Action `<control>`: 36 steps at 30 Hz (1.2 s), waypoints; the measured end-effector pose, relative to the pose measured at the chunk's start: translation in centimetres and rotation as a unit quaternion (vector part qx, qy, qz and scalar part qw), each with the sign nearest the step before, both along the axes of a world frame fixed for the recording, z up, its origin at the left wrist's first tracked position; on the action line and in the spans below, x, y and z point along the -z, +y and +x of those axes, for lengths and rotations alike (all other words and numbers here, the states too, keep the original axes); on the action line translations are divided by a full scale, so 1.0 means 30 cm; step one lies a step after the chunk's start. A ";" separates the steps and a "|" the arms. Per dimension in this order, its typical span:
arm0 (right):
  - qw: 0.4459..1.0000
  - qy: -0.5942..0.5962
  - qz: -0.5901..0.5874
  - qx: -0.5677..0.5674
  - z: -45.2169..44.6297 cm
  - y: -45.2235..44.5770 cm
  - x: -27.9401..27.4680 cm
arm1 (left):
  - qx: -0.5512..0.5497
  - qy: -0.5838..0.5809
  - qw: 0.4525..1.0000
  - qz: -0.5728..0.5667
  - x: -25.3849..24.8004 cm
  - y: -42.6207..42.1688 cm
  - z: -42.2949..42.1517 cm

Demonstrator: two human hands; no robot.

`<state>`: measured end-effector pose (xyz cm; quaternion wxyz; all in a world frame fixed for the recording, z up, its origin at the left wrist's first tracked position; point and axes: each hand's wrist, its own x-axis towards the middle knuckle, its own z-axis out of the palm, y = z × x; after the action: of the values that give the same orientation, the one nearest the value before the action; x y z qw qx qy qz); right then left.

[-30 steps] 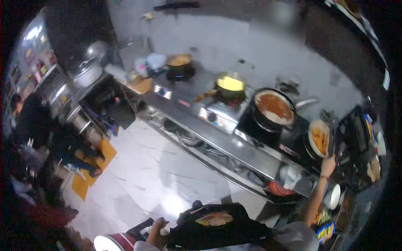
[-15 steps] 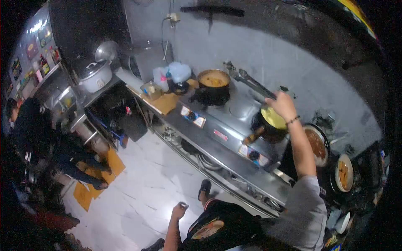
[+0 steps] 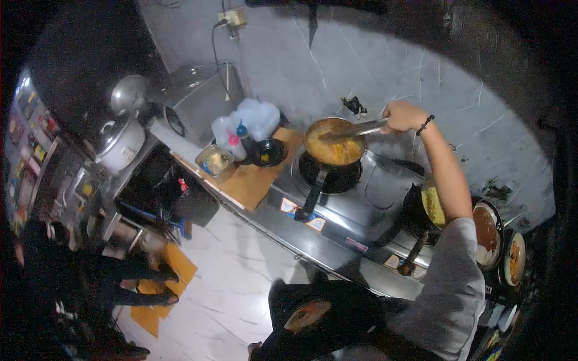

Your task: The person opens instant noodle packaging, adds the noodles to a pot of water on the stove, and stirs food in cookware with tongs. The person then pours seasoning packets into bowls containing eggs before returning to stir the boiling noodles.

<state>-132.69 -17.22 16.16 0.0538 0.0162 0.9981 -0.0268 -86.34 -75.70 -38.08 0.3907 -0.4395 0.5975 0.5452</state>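
My right hand (image 3: pixel 402 116) is closed on metal tongs (image 3: pixel 361 128), whose tips reach into a frying pan (image 3: pixel 335 141) of orange-yellow food on the left burner. That pan's dark handle points down toward the stove's front. Low in the view, only a small part of my left hand (image 3: pixel 255 349) shows beside my dark apron; its fingers cannot be made out. Right of my forearm's line sits a pan with yellow contents (image 3: pixel 432 203), partly covered by my arm. Beyond it are a pan of brown sauce (image 3: pixel 486 231) and a dish of orange pieces (image 3: pixel 516 259).
Left of the burner, a brown board (image 3: pixel 256 183) bears a plastic tub (image 3: pixel 215 161), bottles and a small black bowl (image 3: pixel 269 152). A rice cooker (image 3: pixel 120 144) stands farther left. At the lower left a person in dark clothes (image 3: pixel 66 271) stands near cardboard (image 3: pixel 144 316).
My right hand has carried the tongs left and lowered their tips into the left pan. The view has shifted left, and my left hand has dropped mostly out of sight.
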 end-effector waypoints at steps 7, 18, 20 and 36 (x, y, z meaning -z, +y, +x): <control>0.996 -0.056 0.069 0.021 -0.147 -0.116 -0.006 | 0.086 0.160 0.977 0.115 0.066 -0.068 -0.700; 0.998 -0.047 0.027 0.032 -0.052 -0.189 -0.018 | 0.192 0.258 0.928 0.189 0.055 -0.334 -1.764; 0.994 -0.045 0.082 0.062 0.000 -0.271 -0.027 | 0.278 0.250 0.926 0.054 0.035 -0.324 -1.764; 0.962 0.044 0.148 0.225 0.192 -0.379 -0.058 | 0.354 0.139 0.917 0.120 0.107 -0.221 -1.800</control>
<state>-126.94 -28.59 17.91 -0.0008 0.2472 0.9628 0.1095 -140.33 -82.33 -41.28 0.5212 -0.0687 0.6922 0.4944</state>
